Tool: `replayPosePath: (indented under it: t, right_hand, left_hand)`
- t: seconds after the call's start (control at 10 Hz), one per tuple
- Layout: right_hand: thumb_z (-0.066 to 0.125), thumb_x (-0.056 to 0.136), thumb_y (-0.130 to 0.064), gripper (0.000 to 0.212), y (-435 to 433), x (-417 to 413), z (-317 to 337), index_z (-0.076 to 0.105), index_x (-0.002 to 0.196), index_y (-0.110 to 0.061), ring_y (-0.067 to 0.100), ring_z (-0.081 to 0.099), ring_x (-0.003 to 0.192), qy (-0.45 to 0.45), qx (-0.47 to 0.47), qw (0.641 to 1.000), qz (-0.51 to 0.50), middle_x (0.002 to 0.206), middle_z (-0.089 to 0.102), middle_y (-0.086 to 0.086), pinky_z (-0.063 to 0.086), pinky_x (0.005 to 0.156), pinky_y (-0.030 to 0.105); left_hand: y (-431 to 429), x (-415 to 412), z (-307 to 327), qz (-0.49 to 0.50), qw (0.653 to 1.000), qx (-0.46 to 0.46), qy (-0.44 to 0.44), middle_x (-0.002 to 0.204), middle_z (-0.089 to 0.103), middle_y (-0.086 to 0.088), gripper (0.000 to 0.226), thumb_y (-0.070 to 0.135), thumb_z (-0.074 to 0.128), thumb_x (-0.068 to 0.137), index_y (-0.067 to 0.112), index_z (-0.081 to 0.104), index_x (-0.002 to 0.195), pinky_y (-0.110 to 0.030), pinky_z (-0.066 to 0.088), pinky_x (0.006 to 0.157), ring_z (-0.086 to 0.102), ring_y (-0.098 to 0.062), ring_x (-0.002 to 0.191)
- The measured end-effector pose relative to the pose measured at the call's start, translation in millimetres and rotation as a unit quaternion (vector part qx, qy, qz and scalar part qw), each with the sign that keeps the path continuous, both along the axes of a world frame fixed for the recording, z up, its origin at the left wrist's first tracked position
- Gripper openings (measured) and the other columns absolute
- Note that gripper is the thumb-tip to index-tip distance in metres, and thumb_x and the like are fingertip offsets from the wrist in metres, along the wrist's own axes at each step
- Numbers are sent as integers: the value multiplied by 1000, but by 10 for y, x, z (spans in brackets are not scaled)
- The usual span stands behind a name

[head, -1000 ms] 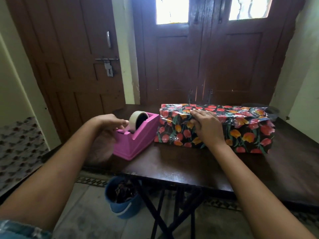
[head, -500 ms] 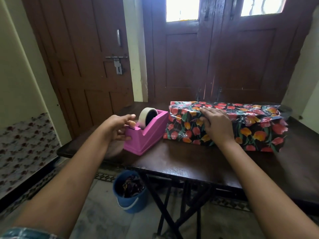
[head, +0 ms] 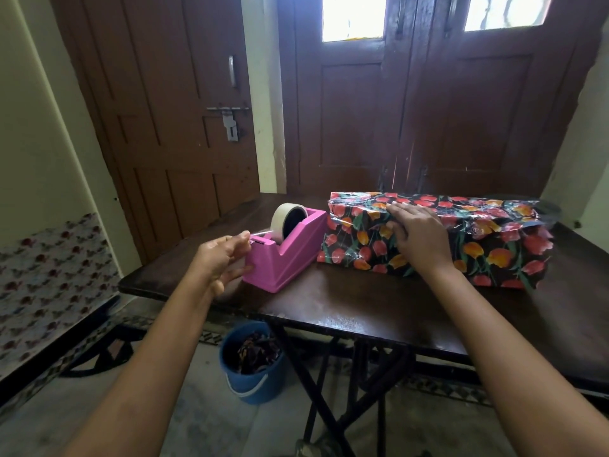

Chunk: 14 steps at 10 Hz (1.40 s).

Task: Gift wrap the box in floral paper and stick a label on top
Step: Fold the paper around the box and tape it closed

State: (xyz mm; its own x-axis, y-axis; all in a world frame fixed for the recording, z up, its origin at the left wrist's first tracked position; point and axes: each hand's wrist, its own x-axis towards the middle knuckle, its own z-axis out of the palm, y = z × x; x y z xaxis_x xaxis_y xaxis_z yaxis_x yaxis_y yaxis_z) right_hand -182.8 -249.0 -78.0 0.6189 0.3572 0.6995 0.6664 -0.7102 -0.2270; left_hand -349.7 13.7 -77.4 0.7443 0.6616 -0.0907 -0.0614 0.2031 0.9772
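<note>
Two brown doors [head: 428, 110] fill the back of the room, and in front of them stands a dark wooden table [head: 379, 308] on black folding legs. On its right half lies the box [head: 494, 245], long and already covered in floral paper [head: 359, 239] (black with red and orange tulips, glossy and creased at the near left end). Just beside the box's left end sits a pink tape dispenser [head: 290, 258], a roll of tape [head: 285, 219] upright in its cradle. Under the table, on the floor, stands a blue bucket [head: 255, 380] with dark scraps inside.

The right hand [head: 418, 235] lies flat, fingers spread, over the top front edge of the box, pressing the paper down. The left hand [head: 220, 258] is at the dispenser's cutter end, thumb and forefinger pinched on a thin strip of tape [head: 263, 231] drawn out from the roll, the other fingers loosely curled.
</note>
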Motion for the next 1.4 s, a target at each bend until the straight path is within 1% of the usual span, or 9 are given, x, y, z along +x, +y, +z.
replayPosePath:
  t: [0.2, 0.5, 0.6, 0.7, 0.8, 0.9, 1.0, 1.3, 1.4]
  right_hand:
    - [57, 91, -14, 34, 0, 2, -2, 59, 125, -9, 26, 53, 121, 0, -1, 1000, 0, 126, 60, 11, 32, 107, 38]
    - [57, 91, -13, 34, -14, -3, 21, 59, 125, -8, 27, 53, 121, -1, -3, 1000, 7, 126, 60, 12, 33, 107, 41]
    - [56, 91, -14, 34, -18, -7, 26, 58, 125, -8, 26, 53, 121, 1, -4, 1000, 11, 127, 60, 12, 32, 107, 40]
    - [56, 91, -14, 34, -25, -14, 23, 59, 125, -8, 26, 53, 121, 1, -3, 1000, 12, 127, 60, 11, 32, 107, 39]
    - [56, 92, -15, 33, -7, -8, 12, 59, 124, -8, 26, 54, 121, -2, -1, 1000, 16, 126, 60, 11, 33, 106, 40]
    - [55, 92, -16, 33, 2, -8, 26, 59, 124, -8, 25, 53, 121, 4, -2, 1000, 8, 127, 60, 10, 32, 107, 39]
    - [56, 92, -18, 35, 7, -24, 49, 58, 126, -11, 23, 53, 122, 17, -10, 1000, 6, 128, 59, 8, 34, 107, 39]
    - [59, 89, -20, 34, -57, -16, 155, 62, 122, -18, 23, 59, 112, 23, -21, 999, 8, 121, 65, 3, 45, 97, 37]
    - [59, 88, -20, 38, -63, 5, 157, 57, 127, -21, 25, 60, 109, 22, -24, 999, 4, 118, 66, 4, 46, 94, 38]
  left_hand:
    - [63, -31, -170, -19, 998, 9, 60, 48, 60, 7, 13, 19, 65, 86, 11, 61, 77, -29, 54, 70, 55, -8, 59]
    - [73, 15, -196, -12, 987, 136, 88, 59, 57, -2, 26, 24, 68, 83, 9, 55, 66, -23, 37, 47, 44, -9, 47]
    - [87, 37, -153, 35, 957, 264, 117, 61, 57, 0, 27, 28, 69, 82, 13, 58, 63, -24, 35, 50, 48, -13, 60]
    - [120, -22, -148, 70, 884, 393, 245, 71, 62, -2, 22, 31, 68, 83, 16, 62, 67, -25, 35, 53, 54, -14, 67]
    - [174, -166, -279, 85, 901, 361, 224, 76, 67, -7, 23, 29, 69, 82, 17, 61, 64, -28, 43, 60, 58, -19, 71]
    - [-16, -254, -143, 62, 958, 270, 77, 71, 62, -1, 21, 27, 67, 83, 14, 61, 68, -27, 40, 59, 55, -17, 72]
    - [-399, -160, 85, -15, 979, 201, -4, 75, 62, 1, 18, 28, 62, 86, 14, 63, 75, -22, 37, 58, 50, -10, 65]
    - [-1552, 878, 223, -58, 987, 49, -142, 49, 56, 9, 24, 19, 64, 87, 12, 57, 65, -14, 40, 44, 47, 0, 41]
    - [-1648, 1161, 156, -25, 989, 85, -117, 58, 62, 1, 29, 24, 69, 83, 16, 59, 57, -26, 46, 58, 55, -12, 54]
